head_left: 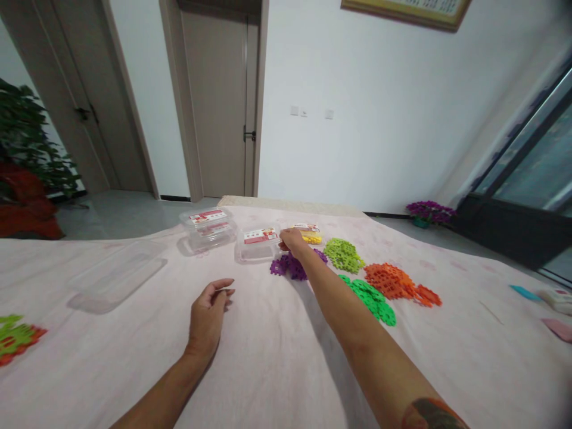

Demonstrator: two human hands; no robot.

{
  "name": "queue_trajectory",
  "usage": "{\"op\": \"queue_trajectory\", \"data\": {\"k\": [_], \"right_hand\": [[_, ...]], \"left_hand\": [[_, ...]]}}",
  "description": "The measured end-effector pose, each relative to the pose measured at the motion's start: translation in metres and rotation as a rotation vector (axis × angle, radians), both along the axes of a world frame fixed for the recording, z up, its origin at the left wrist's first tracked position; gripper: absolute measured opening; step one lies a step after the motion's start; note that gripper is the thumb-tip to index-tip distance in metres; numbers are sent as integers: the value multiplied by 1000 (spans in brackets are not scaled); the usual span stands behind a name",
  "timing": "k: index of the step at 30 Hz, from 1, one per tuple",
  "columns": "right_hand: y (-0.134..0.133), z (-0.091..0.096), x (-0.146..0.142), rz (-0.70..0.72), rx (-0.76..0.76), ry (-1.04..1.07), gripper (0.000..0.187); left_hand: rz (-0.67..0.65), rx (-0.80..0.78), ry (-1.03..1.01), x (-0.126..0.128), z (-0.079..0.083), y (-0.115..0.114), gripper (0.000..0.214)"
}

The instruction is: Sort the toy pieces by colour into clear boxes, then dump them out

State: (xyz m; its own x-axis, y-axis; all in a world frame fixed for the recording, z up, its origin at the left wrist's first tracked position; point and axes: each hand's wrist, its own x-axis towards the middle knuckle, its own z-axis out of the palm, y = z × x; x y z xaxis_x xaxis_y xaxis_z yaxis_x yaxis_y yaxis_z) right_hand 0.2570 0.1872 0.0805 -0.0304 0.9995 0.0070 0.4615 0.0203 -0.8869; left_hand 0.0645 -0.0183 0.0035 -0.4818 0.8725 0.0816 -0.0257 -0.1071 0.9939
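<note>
Fingers (pixel 283 243) of the right hand (pixel 292 239) were bent close together at the near corner of a clear plastic box of yellow pieces (pixel 313 239) — whether they gripped anything, I could not tell. Those of the left hand (pixel 208 313) curled loosely, half open and visibly bare, low over the soft, faintly creased pink cloth (pixel 263 345).

Just below the right hand lay a loose heap of notched purple pieces (pixel 290 267); beside it on the left stood a rounded, see-through box (pixel 257 249) with a red-and-white label. Rightward came flat, perforated plastic: lime pieces (pixel 343 255), green pieces (pixel 373 301) partly behind the forearm, and a lattice-like spread of orange pieces (pixel 388 281).

Further left sat stacked clear boxes (pixel 208 229), glossy and labelled, then a long, thin-walled transparent container (pixel 116 274) — and, at the edge, joined lime-and-orange pieces (pixel 18 338).
</note>
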Motion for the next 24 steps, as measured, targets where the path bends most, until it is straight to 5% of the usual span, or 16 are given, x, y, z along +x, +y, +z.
{"op": "queue_trajectory", "data": {"k": [4, 7, 9, 12, 14, 19, 24], "right_hand": [[-25, 14, 26, 280, -86, 96, 18], [-43, 13, 33, 489, -123, 139, 27], [-60, 6, 27, 430, 3, 28, 27], [-100, -5, 12, 208, 464, -212, 28], [-134, -10, 1, 242, 698, -258, 27], [-199, -21, -18, 535, 789, -404, 47], [-206, -34, -18, 381, 815, -434, 40]], "left_hand": [[275, 165, -59, -20, 3, 10, 34], [208, 163, -105, -23, 4, 11, 40], [56, 134, -76, -19, 3, 9, 43], [-172, 75, -30, -10, 3, 2, 50], [-258, 58, -21, -6, 3, -1, 52], [-263, 16, 28, -3, 9, -3, 55], [-291, 55, 103, -2, 8, -3, 52]]}}
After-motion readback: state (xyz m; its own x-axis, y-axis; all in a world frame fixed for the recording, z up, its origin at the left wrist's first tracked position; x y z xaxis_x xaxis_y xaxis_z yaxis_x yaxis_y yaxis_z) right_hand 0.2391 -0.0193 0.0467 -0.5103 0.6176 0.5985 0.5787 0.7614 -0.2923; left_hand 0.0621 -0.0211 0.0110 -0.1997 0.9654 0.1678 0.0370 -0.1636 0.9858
